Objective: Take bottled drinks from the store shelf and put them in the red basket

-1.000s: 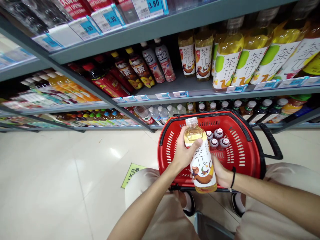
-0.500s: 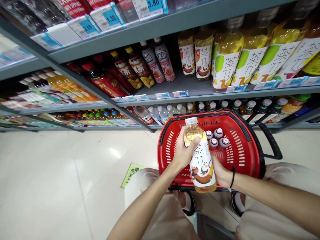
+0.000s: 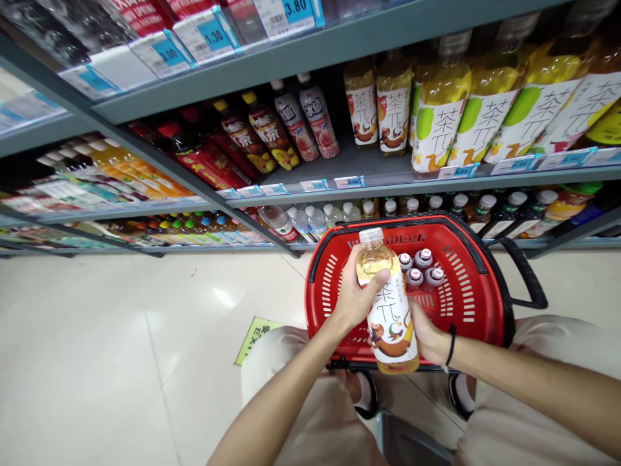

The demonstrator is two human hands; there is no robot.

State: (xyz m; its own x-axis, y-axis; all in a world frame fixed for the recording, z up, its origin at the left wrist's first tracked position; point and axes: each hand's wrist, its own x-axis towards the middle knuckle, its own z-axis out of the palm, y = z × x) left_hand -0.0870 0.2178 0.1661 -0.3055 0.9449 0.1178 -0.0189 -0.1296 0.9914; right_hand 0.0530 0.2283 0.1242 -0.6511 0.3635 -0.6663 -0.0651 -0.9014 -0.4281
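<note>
A large bottle of tea drink (image 3: 392, 323) with a white cap and a white illustrated label is held up, tilted, above the basket's near side. My left hand (image 3: 356, 291) is closed round its upper part, thumb across the front. Against its lower right side is my right hand (image 3: 427, 333), gripping it from behind; most of those fingers are hidden by the bottle. Beneath sits a red shopping basket (image 3: 485, 323) between my knees. Several small bottles (image 3: 424, 259) with white caps stand grouped inside it.
Ahead, a grey shelf (image 3: 334, 165) carries more tea bottles (image 3: 439, 123) on the right and smaller dark bottles (image 3: 272, 133) further left. The basket's black handle (image 3: 528, 301) sticks out to the right. A green floor sign (image 3: 255, 336) lies by my left knee.
</note>
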